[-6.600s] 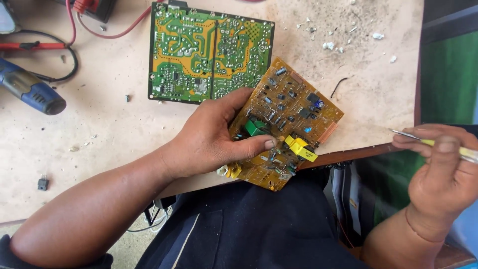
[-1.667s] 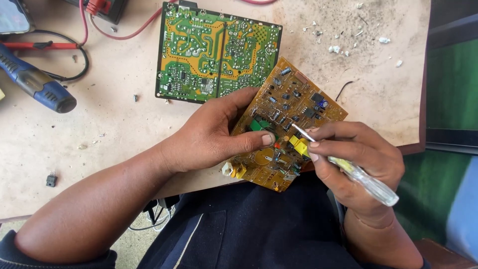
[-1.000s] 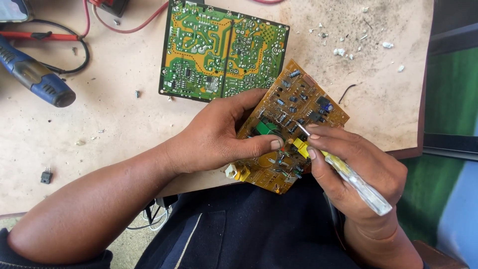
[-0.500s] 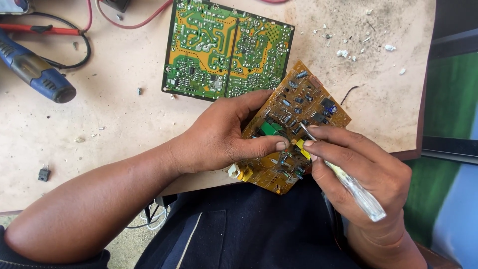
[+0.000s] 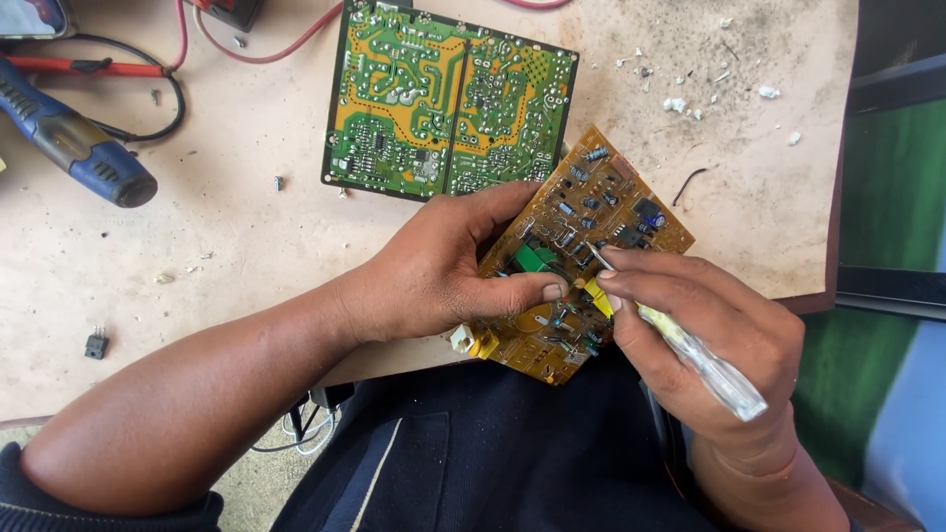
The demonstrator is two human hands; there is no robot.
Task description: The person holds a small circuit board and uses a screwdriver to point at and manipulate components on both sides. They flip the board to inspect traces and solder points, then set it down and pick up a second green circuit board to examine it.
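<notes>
Head view: left hand (image 5: 434,271) clamps yellow-brown circuit board (image 5: 581,251) at desk's (image 5: 246,236) near edge, thumb across component side. Right hand (image 5: 705,335) pinches clear-handled screwdriver (image 5: 690,345), tip touching board's middle. Green circuit board (image 5: 448,99) lies just beyond, toward far edge; blue-handled tool (image 5: 74,148) near left edge.

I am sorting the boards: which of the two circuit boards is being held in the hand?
The yellow-brown board, gripped by the left hand at the table edge. The green board lies flat on the table, untouched.

Left hand (image 5: 434,271) grips brown circuit board (image 5: 581,251) — right hand (image 5: 705,335) probes with screwdriver (image 5: 680,340).
</notes>
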